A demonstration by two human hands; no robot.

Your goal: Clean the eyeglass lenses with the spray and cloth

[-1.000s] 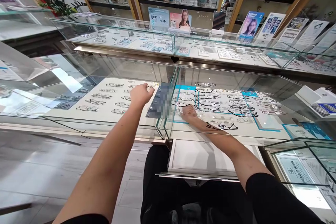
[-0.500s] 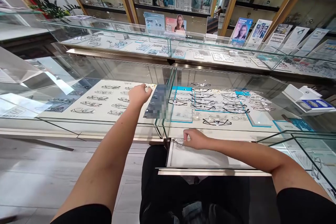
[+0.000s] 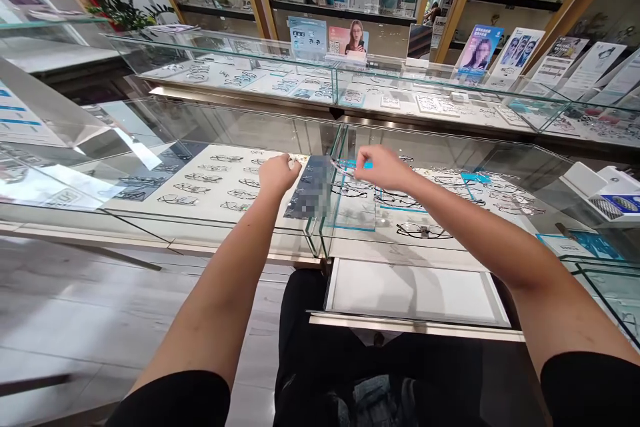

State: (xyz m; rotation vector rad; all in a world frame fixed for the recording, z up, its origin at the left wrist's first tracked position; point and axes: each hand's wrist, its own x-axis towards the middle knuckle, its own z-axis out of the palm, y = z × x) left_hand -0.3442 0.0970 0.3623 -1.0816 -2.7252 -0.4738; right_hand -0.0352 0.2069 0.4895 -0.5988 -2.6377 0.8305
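Observation:
My right hand [image 3: 386, 167] is raised above the glass display case [image 3: 450, 153], fingers pinched on a thin-rimmed pair of glasses [image 3: 344, 167] that sticks out to its left. My left hand [image 3: 277, 174] rests on the glass top of the neighbouring case [image 3: 150, 147], closed in a loose fist round a small pale thing I cannot make out. The two hands are close together, either side of the seam between the cases. Several pairs of glasses [image 3: 423, 231] lie in rows on the white and blue boards under the glass.
A white pull-out tray [image 3: 410, 290] juts from the case toward my lap. Another glass counter [image 3: 350, 80] with frames and upright brochures [image 3: 481, 48] runs behind. A white box [image 3: 607, 190] sits at the right. Grey floor lies to the left.
My right hand came out of the case to the pull-out tray with the glasses, then rose above the glass top beside my left hand. The left hand stayed put.

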